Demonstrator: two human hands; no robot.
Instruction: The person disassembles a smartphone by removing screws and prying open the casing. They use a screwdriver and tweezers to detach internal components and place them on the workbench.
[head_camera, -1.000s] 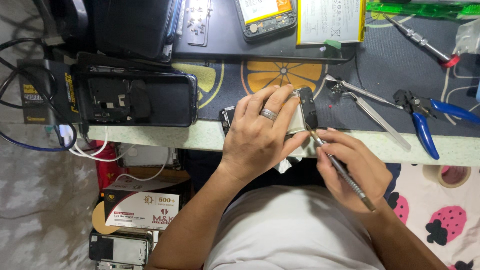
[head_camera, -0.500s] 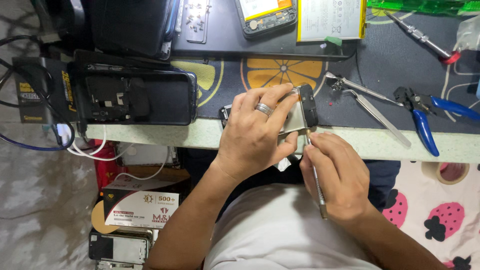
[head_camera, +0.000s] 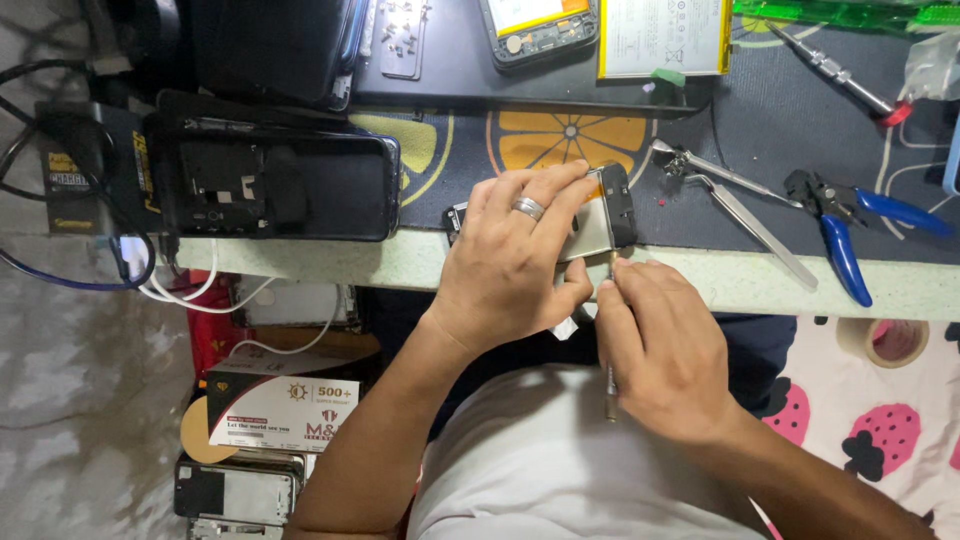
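The left hand (head_camera: 505, 265) has its fingers (head_camera: 545, 200) wrapped over a phone (head_camera: 600, 215), pinning it at the front edge of the surface (head_camera: 700, 275), half of it hanging out over the lap. The right hand (head_camera: 665, 350) is closed in a pinch around a thin tool (head_camera: 610, 385), tip up against the phone's lower edge, shaft running back under the palm. Honestly the sketchy part is that overhang: if the tip skids off the edge, it could gouge the body or jab the left thumb sitting right beside it, and a hard push could lever the phone off the surface altogether. Out further there's tweezers (head_camera: 740, 200) and blue pliers (head_camera: 850, 220) to the right, and a stripped phone (head_camera: 290, 190) to the left. Compared with a second ago, the right hand has swung in: the tool used to slant out to the right, now it points almost straight up at the phone, and the left hand has barely shifted.
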